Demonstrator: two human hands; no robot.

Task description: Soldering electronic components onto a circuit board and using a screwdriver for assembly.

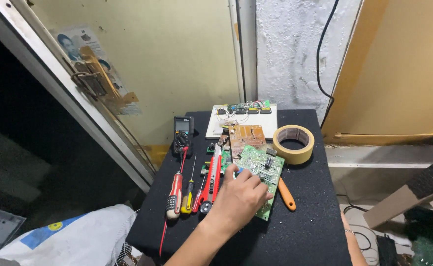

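1. So, the small black-topped table [305, 216] is the biggest thing, and all the tools lie on it.
2. Next, the flat green circuit board with tiny parts [260, 167] lies in the middle of the table, with a brown board at its 12 o'clock.
3. At its 2 o'clock sits a round roll of tan tape [293, 144].
4. My left hand [238, 197] rests on the board's 7 o'clock corner, fingers curled over its edge. A soft grip by the edges is likely best, so no tiny part bends.
5. At the board's 9 o'clock lies a red-handled screwdriver [175, 196].
6. My right hand is out of sight.
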